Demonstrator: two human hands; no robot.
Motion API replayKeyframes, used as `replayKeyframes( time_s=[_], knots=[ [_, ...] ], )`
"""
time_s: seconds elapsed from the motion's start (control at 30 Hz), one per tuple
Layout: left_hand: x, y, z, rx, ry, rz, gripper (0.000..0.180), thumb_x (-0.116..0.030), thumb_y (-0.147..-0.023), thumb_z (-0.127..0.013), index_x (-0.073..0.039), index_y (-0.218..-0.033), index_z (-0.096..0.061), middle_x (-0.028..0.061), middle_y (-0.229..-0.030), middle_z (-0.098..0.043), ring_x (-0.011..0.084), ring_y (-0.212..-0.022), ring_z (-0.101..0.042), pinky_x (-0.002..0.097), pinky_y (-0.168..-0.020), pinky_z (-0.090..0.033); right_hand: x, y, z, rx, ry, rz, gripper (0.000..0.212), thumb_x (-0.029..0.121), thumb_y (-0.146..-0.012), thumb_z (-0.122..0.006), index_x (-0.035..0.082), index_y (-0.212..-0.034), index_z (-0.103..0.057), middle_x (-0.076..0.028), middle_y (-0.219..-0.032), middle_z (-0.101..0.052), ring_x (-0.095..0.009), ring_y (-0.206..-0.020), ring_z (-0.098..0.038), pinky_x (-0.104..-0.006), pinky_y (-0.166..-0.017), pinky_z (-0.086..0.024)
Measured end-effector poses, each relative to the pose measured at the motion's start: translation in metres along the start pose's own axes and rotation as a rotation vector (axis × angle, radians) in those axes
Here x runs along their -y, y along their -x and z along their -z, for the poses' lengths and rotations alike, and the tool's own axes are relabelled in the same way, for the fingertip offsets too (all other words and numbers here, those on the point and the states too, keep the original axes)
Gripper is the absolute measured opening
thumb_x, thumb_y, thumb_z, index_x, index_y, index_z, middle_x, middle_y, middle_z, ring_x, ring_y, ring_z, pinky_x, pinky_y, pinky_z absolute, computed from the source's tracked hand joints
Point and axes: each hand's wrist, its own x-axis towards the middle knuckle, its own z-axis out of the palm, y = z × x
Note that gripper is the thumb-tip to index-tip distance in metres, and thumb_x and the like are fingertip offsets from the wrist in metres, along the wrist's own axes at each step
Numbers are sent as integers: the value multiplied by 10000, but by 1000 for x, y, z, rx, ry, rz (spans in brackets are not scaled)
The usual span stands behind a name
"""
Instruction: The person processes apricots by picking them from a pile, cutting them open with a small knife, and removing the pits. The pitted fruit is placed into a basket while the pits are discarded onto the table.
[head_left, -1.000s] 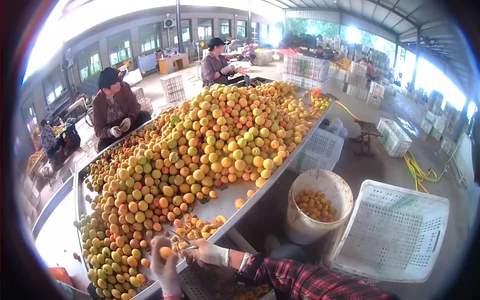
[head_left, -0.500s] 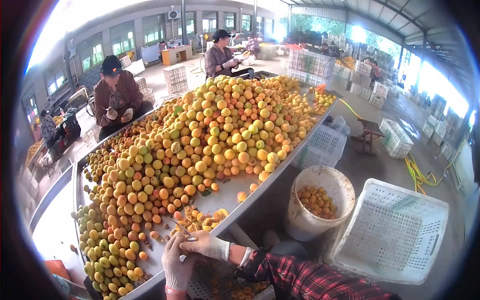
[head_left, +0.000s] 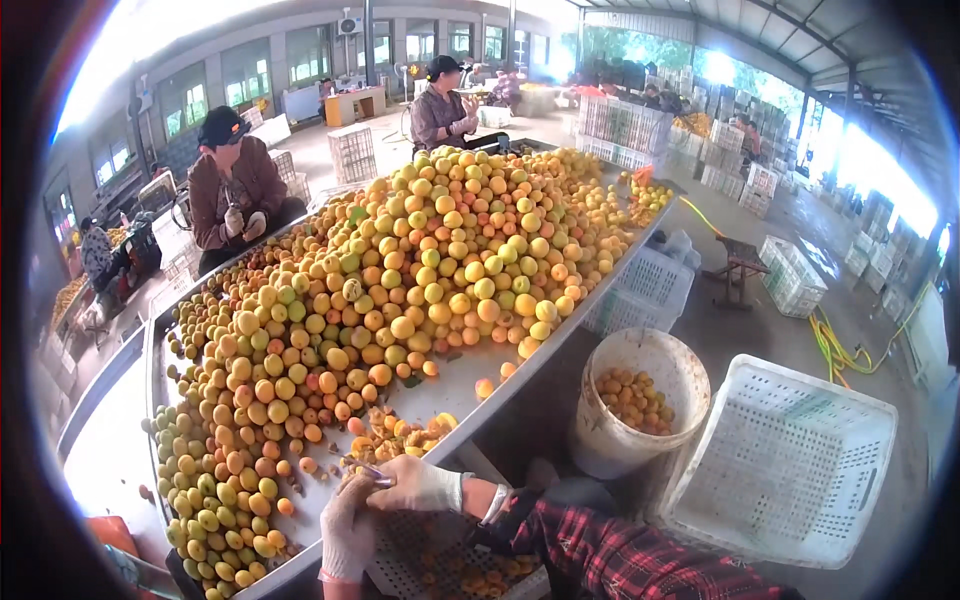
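My left hand (head_left: 347, 532) and my right hand (head_left: 422, 485), both in white knit gloves, meet at the near edge of the sorting table (head_left: 452, 440). A slim knife-like tool (head_left: 377, 476) sticks out of my right hand's closed fingers, over the left hand. My left fingers are curled; what they hold, if anything, is hidden. Just beyond the hands lies a small heap of cut apricot pieces (head_left: 400, 436). Behind it rises a large pile of yellow-orange apricots (head_left: 430, 270). Below my hands, a perforated crate (head_left: 400, 575) has apricot pieces in it.
To the right stands a white bucket (head_left: 645, 345) partly filled with apricots, beside a white perforated crate (head_left: 780, 450). Two people (head_left: 235, 190) sit across the table, working with gloved hands. A small stool (head_left: 738, 265) and a yellow hose (head_left: 835, 350) are farther right.
My left hand has shifted slightly left and down. The tool's thin tip, pointing toward the pile before, has turned down and no longer shows clearly. Both people opposite have moved their hands.
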Motion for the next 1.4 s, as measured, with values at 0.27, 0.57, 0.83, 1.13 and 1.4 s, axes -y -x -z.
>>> replayKeyframes(
  time_s=[0.27,0.57,0.83,1.13,1.4],
  knots=[
    [3,-2,0,-260,812,256,404,-45,-882,-547,88,-1263,-537,162,-1180,-600,233,-1097,-581,330,-924,-488,31,19,18,301,-303,3,292,293,-833,-624,2,-829,-655,4,-684,-580,-99,-645,-545,-264,-595,-441],
    [-30,-6,-1,-152,791,471,428,-106,-858,-608,74,-1245,-571,102,-1192,-601,162,-1063,-558,294,-928,-438,20,10,-15,-56,-486,-69,270,321,-959,-570,52,-972,-583,16,-670,-558,-88,-438,-500,-248,-369,-359],
    [-6,-11,34,8,873,567,588,-303,-837,-715,58,-1277,-563,141,-1268,-587,183,-1071,-576,261,-845,-479,4,-17,-31,6,-854,-285,352,356,-926,-546,25,-1040,-576,-14,-728,-593,-76,-448,-491,-197,-394,-384],
    [29,-26,52,89,858,430,584,-202,-765,-768,46,-1259,-580,157,-1308,-547,249,-1124,-573,318,-884,-511,-4,-46,-29,183,-906,-279,419,414,-868,-601,17,-1005,-597,-56,-753,-622,-73,-472,-501,-180,-398,-370],
    [59,-31,40,-171,730,465,449,21,-747,-682,43,-1192,-623,188,-1269,-592,262,-1129,-603,347,-949,-483,22,-73,-17,137,-759,-381,304,324,-870,-596,32,-953,-591,-6,-691,-558,-60,-487,-487,-198,-440,-365]
  ],
)
